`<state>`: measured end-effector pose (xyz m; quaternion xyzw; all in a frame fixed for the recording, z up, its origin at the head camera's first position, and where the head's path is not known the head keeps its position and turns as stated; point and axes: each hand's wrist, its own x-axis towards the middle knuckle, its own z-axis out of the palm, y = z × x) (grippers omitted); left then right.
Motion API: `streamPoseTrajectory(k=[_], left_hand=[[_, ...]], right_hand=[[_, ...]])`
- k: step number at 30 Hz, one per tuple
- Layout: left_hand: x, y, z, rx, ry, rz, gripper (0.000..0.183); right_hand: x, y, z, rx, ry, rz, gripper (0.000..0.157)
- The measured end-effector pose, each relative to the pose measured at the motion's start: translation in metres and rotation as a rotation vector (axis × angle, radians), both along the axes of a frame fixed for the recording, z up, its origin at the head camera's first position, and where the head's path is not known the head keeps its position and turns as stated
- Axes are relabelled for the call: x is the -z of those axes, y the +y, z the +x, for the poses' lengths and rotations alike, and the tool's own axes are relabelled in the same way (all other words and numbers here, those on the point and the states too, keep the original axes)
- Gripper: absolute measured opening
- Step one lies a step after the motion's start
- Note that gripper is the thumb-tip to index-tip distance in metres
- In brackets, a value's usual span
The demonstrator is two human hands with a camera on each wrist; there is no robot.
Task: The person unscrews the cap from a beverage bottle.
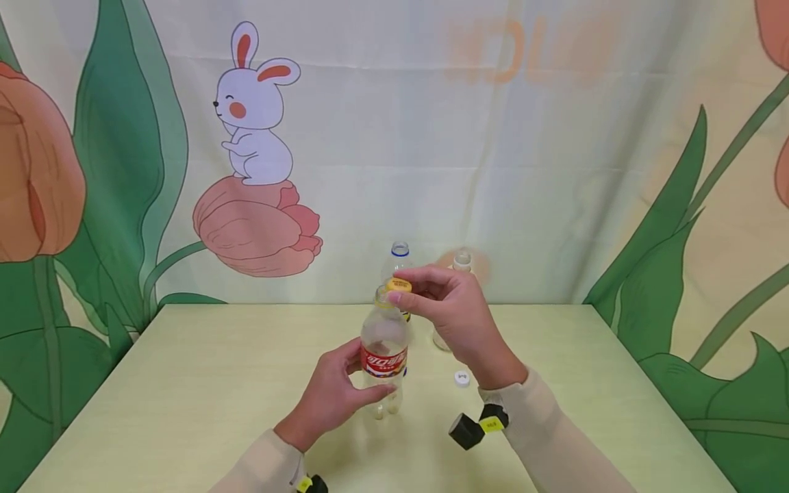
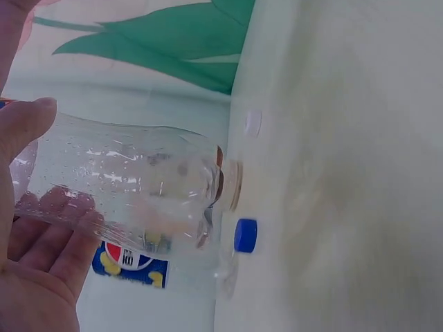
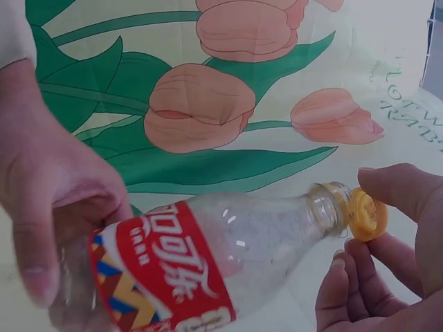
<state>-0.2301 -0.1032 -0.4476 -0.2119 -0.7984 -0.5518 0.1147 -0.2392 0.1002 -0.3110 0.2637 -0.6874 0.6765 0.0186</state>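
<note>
A clear plastic bottle with a red label (image 1: 383,361) is gripped low on its body by my left hand (image 1: 335,387). In the left wrist view the thumb and fingers wrap the clear bottle (image 2: 131,180). My right hand (image 1: 453,311) pinches a yellow bottle cap (image 1: 401,285) between thumb and fingers beside the bottle's open mouth. The right wrist view shows the yellow cap (image 3: 368,214) tilted at the neck (image 3: 329,209), off the opening, its hollow inside visible. Whether cap and rim touch, I cannot tell.
Behind stand an uncapped bottle with a blue neck ring (image 1: 400,252) and another uncapped bottle (image 1: 462,260). A white cap (image 1: 461,378) lies on the table (image 1: 246,383), right of the held bottle. A blue cap (image 2: 245,235) lies near the bottle's base.
</note>
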Motion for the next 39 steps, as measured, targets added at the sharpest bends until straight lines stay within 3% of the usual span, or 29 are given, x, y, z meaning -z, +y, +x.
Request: streamPoseTrajectory(k=[7,16,27,32,39], left_hand=[[0.0,-0.026,-0.024,-0.08,-0.037,-0.033,0.064],[-0.004,-0.055,-0.066,-0.114,-0.142,-0.078,0.068],[-0.008,-0.081,-0.108,-0.114,-0.245,-0.095,0.078],[-0.003,-0.088,-0.12,-0.117,-0.262,-0.099,0.078],[0.006,-0.093,-0.13,-0.097,-0.261,-0.077,0.075]], right_hand=[[0.016,-0.007,-0.014,0.017,0.028,0.012,0.034],[0.054,-0.026,-0.043,0.037,0.104,0.256,0.031],[0.117,-0.065,-0.073,-0.003,0.043,0.428,0.027],[0.141,-0.086,-0.078,0.002,-0.03,0.513,0.028],[0.162,-0.109,-0.086,0.037,-0.111,0.623,0.025]])
